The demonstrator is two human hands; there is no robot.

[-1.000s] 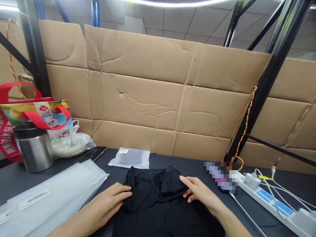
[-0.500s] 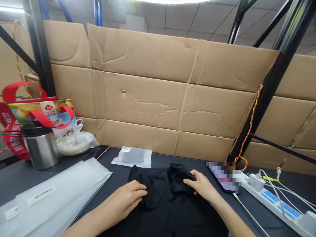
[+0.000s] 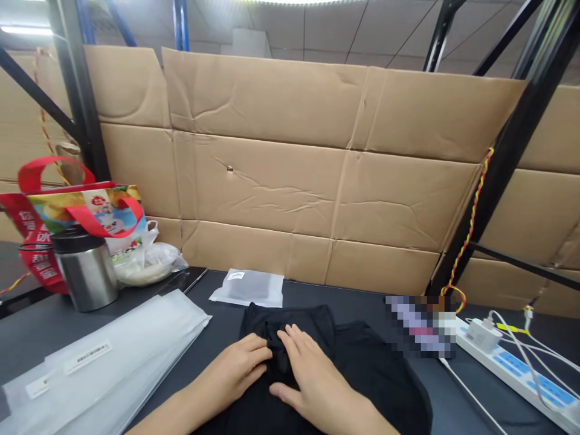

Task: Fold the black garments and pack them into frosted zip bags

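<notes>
A black garment (image 3: pixel 376 356) lies partly folded on the dark table in front of me, its exact kind not clear. My left hand (image 3: pixel 238 368) is at the left of it, fingers curled together on a ridge of the cloth near the fold. Close beside it, my right hand (image 3: pixel 312 374) rests flat over the folded part, fingers stretched out and thumb apart. Behind the garment is a small frosted packet (image 3: pixel 249 288) with a white label. Frosted plastic bags (image 3: pixel 118 356) with barcode labels are stacked to the left of my left arm.
A steel flask (image 3: pixel 86 269), a red-handled bag (image 3: pixel 86 211) and a clear plastic bag of food (image 3: pixel 147 263) stand at the back left. On the right are a blurred phone (image 3: pixel 419 326) and a white power strip (image 3: pixel 516 368) with cables. Cardboard (image 3: pixel 272 169) walls the back.
My right hand has let go of the cloth at the right and moved left, flattening onto the fold. The folded part now lies further left, uncovering cloth on the right. The view shifted slightly.
</notes>
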